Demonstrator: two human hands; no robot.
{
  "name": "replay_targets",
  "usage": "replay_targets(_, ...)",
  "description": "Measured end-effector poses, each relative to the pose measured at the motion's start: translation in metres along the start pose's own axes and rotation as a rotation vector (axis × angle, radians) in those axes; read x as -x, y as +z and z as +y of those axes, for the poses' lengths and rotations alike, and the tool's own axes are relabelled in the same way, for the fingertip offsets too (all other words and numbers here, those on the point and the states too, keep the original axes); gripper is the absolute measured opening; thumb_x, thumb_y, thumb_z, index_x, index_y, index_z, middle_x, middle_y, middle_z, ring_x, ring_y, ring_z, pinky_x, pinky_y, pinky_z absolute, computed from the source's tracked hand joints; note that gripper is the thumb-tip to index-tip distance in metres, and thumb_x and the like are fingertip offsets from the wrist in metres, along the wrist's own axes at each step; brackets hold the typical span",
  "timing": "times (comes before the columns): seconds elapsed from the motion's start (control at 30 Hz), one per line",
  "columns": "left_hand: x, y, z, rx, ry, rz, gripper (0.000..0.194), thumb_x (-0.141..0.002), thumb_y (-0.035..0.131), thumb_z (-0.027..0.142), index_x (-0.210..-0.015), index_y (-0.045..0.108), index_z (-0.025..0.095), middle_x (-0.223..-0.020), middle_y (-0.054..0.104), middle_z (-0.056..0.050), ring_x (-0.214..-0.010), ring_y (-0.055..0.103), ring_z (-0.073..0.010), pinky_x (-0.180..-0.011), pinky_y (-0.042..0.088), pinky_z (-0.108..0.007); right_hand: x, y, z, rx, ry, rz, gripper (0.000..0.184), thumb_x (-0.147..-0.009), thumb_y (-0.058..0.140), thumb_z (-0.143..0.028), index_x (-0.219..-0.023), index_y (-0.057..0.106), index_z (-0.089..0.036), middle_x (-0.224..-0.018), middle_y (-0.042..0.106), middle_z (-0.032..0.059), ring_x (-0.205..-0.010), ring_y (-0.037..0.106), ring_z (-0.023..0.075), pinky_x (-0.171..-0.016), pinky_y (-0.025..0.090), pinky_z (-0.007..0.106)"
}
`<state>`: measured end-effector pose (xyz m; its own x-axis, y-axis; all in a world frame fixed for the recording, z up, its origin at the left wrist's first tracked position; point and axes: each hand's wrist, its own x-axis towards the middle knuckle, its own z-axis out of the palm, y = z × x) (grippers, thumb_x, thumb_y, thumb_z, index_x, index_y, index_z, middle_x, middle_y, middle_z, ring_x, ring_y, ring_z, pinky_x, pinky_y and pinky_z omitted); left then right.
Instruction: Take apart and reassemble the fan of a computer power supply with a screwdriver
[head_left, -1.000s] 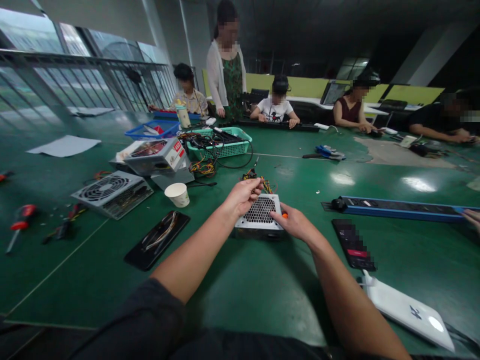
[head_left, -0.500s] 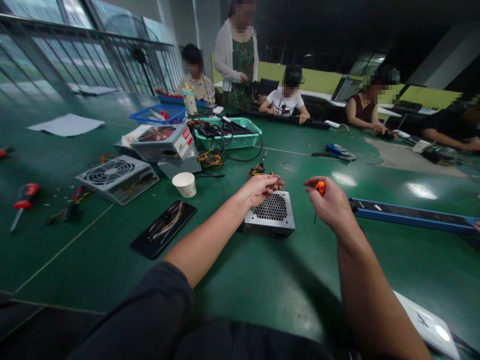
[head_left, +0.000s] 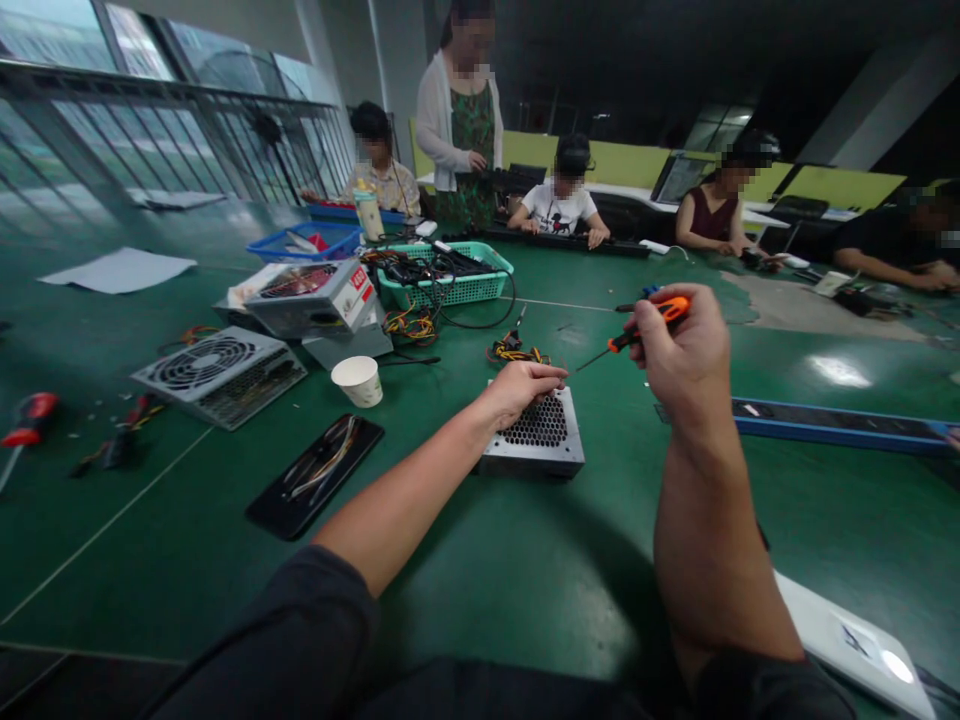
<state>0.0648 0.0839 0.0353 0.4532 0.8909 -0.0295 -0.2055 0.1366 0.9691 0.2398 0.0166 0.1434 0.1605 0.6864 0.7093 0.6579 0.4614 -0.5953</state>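
Landmark: a silver, box-shaped metal casing with a honeycomb grille (head_left: 536,432), lying grille-up on the glossy green surface (head_left: 480,600). We see its front and right edges exposed. Our left hand (head_left: 517,393) covers its rear left corner, thumb and fingertips together; whether they pinch anything small we cannot tell. Our right hand (head_left: 690,350), raised to the right of the casing, is clamped around an orange-and-black-handled screwdriver (head_left: 628,335); its thin shaft points at the left fingertips, contact uncertain. Yellow and black wires (head_left: 517,352) lie just behind the casing. Left of it, across a strip of green, we note a white paper cup (head_left: 358,382) and a black flat slab (head_left: 279,512) carrying loose leads. A long blue-edged bar (head_left: 840,428) lies well apart on its right. In front of the casing, open green reaches toward us, crossed by shadow.
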Motion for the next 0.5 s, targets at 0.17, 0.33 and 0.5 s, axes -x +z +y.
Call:
replay_targets(0.17, 0.002, 0.002, -0.003, -0.051, 0.026, 0.003, 0.017, -0.076, 0.072, 0.012, -0.092, 0.075, 0.009, -0.079, 0.071, -0.007, -0.06, 0.054, -0.0073, -0.05, 0.027, -0.02, 0.001, 0.004, 0.015, -0.057, -0.027, -0.15, 0.043, -0.088, 0.063, -0.03, -0.13, 0.051, -0.027, -0.091, 0.066, 0.003, -0.069, 0.066, 0.0192, -0.056, 0.054, 0.034)
replay_targets(0.33, 0.006, 0.004, -0.001, -0.015, 0.027, 0.013, 0.017, -0.072, 0.075, 0.016, -0.087, 0.07, 0.01, -0.076, 0.069, -0.004, -0.057, 0.051, -0.0058, -0.049, 0.026, -0.019, 0.004, 0.009, 0.019, 0.053, -0.15, -0.057, 0.041, -0.089, 0.061, -0.029, -0.129, 0.053, -0.026, -0.095, 0.064, 0.0047, -0.084, 0.065, 0.0223, -0.073, 0.056, 0.04)
replay_targets(0.5, 0.007, 0.007, -0.001, -0.019, 0.067, 0.052, 0.019, -0.068, 0.078, 0.017, -0.082, 0.067, 0.012, -0.068, 0.063, 0.001, -0.056, 0.048, -0.0057, -0.055, 0.032, -0.021, 0.008, 0.015, 0.018, 0.044, -0.154, -0.044, 0.039, -0.089, 0.063, -0.031, -0.126, 0.055, -0.025, -0.095, 0.063, 0.0043, -0.083, 0.063, 0.0224, -0.076, 0.055, 0.041)
